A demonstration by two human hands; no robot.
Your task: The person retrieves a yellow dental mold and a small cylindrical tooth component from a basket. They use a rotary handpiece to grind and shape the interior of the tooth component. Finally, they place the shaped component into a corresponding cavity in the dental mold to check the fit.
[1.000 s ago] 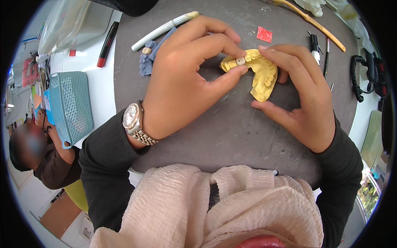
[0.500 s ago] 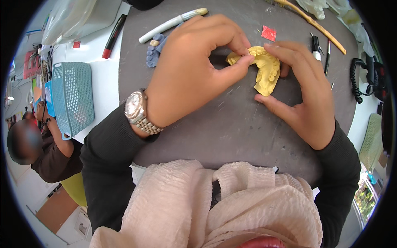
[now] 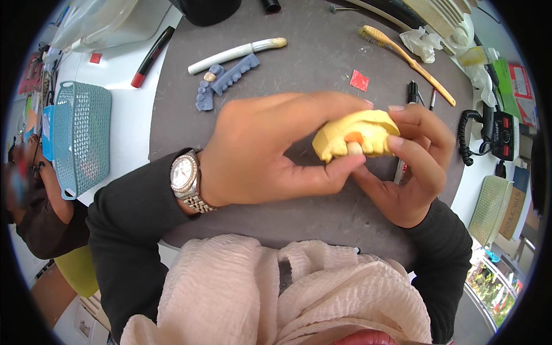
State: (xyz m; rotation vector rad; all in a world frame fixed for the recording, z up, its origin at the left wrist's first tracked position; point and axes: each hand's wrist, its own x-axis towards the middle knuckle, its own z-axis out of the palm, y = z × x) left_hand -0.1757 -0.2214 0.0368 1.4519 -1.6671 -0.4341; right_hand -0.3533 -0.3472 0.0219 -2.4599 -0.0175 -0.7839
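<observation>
Both hands hold up a yellow dental cast (image 3: 368, 127), its row of teeth facing me. My left hand (image 3: 270, 150) grips its left side, index finger on the top and thumb at the lower edge. Beside that thumb tip sits a whitish tooth crown (image 3: 354, 148), below an orange patch on the cast. My right hand (image 3: 411, 167) closes on the cast's right side, with fingertips on its top and front. Farther back on the grey work surface lie a blue-grey impression piece (image 3: 236, 75) and a smaller blue-grey piece with a cream tooth (image 3: 208, 86).
A white-handled tool (image 3: 230, 56) lies behind the blue-grey pieces. At the right back are a wooden brush (image 3: 420, 68), a red square (image 3: 359, 80) and a black marker (image 3: 413, 92). Blue basket (image 3: 89, 141) and red-black marker (image 3: 153, 57) flank the left. A person (image 3: 46, 207) sits far left.
The cast has come nearer and turned from its biting side to its front, showing the crown and orange patch. Both hands moved with it, and the view shifted slightly.
</observation>
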